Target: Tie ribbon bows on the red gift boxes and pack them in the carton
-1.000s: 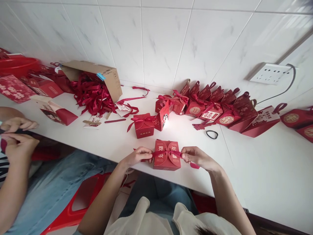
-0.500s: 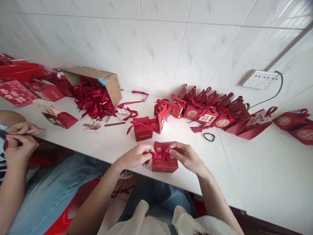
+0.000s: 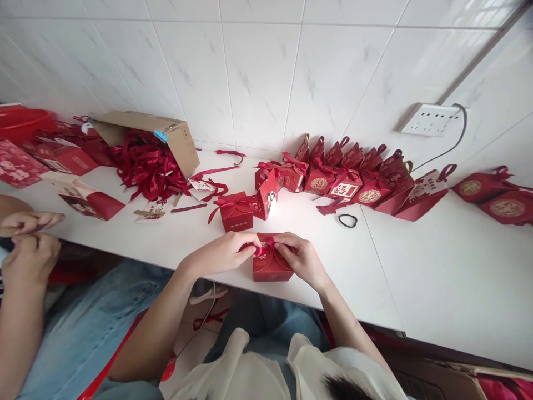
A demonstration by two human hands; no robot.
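Observation:
A red gift box [image 3: 272, 271] with gold lettering stands at the table's front edge, between my hands. Across its folded top runs a dark red ribbon [image 3: 261, 251]. My left hand [image 3: 239, 250] pinches the ribbon on the left side of the lid. From the right, my right hand [image 3: 297, 256] is closed on the ribbon near the middle of the lid, with its fingertips partly covering it. Just behind stands another red box [image 3: 236, 215] with a ribbon bow, touching a taller red box [image 3: 268, 197] with printed figures.
Rows of red gift boxes [image 3: 370, 191] line the wall at right. A black hair tie [image 3: 347, 221] lies before them. A cardboard box [image 3: 189, 147] spills red ribbons [image 3: 150, 166] at left. A co-worker's hands [image 3: 31, 239] are at far left. A power strip [image 3: 431, 120] is on the wall.
The camera view has shifted slightly, moving the scene left and up. My hands stay on the ribbon over the box, and the left fingers have bent further over it.

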